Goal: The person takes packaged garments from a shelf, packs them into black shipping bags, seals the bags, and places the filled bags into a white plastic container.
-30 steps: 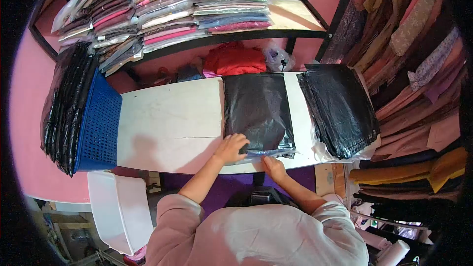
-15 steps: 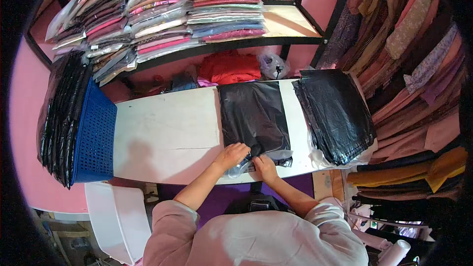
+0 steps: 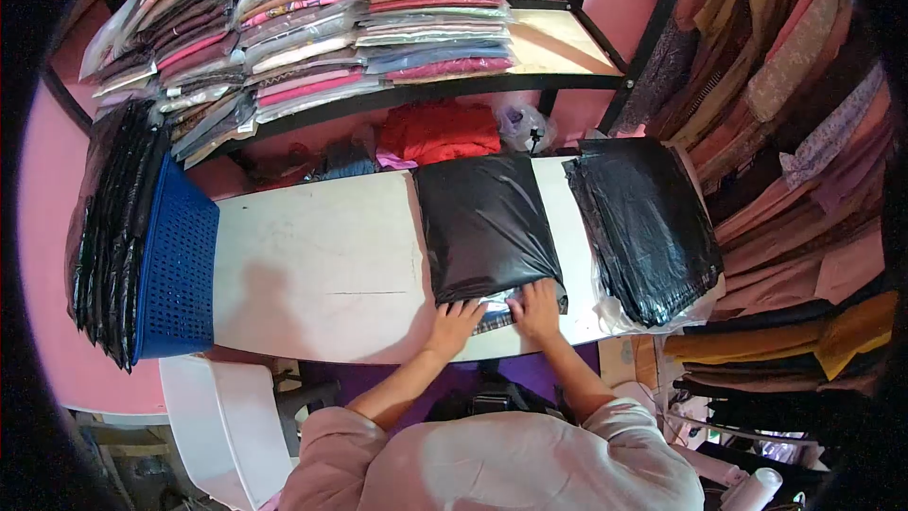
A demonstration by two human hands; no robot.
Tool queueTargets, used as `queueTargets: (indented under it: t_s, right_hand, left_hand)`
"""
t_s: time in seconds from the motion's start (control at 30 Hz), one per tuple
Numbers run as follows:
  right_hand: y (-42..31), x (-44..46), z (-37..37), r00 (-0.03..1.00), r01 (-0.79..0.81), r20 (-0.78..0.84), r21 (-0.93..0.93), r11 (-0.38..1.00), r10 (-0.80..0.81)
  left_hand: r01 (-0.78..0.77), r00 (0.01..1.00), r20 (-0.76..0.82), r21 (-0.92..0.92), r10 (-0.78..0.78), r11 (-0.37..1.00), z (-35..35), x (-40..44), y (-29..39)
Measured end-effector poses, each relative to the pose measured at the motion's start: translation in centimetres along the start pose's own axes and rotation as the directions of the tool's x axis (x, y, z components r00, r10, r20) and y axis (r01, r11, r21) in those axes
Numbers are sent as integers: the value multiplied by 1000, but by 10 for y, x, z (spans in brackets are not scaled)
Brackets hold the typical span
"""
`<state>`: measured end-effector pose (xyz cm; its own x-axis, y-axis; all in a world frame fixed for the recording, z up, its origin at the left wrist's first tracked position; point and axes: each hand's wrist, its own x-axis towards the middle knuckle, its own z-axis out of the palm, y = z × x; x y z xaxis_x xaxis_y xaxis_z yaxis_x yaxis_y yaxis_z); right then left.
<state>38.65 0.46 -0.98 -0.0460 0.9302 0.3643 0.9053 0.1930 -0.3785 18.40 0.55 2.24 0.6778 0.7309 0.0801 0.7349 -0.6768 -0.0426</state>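
The black bag (image 3: pixel 487 227) lies on the white surface (image 3: pixel 322 251), just left of the black stack (image 3: pixel 653 227). Uneven pressure could crease or skew its near edge. There the left hand (image 3: pixel 455 325), farther from the stack, and right hand (image 3: pixel 539 310), nearer, touch it, fingers extended; whether they pinch is unclear.

Garment: one plain, pale grey top (image 3: pixel 530 454) with a pinkish cast, loose in cut, lightly creased. Sleeves (image 3: pixel 339 445): wide, ending around the elbows; forearms (image 3: pixel 395 396) and fingers (image 3: pixel 461 308) bare. At the waist: dark material (image 3: pixel 541 401) and a small black boxy item (image 3: pixel 489 403), type indeterminable.
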Motion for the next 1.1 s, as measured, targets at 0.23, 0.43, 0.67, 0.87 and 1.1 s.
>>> queueTargets:
  t_s: [0.23, 0.43, 0.67, 0.87, 1.1]
  right_hand:
    - [52, -6, 16, 948, -265, 221, 157, 951, 228]
    - [36, -4, 11, 968, -219, -126, 11, 976, 219]
    - [-6, -2, 11, 974, 146, 115, 340, 929, -195]
    - [-23, 15, -2, 853, 395, 371, 3, 919, -367]
    - [-35, 33, 6, 858, 164, 491, 15, 986, -150]
  left_hand:
    - [17, 999, 53, -137, -10, 990, 5, 10, -13]
    - [23, 999, -17, -168, -27, 985, 5, 12, -11]
    - [80, 997, 8, -293, -82, 953, -14, 25, -14]
    - [182, 969, -137, -177, -207, 967, -19, 55, -30]
    - [165, 980, -91, -149, -180, 975, -44, 39, -58]
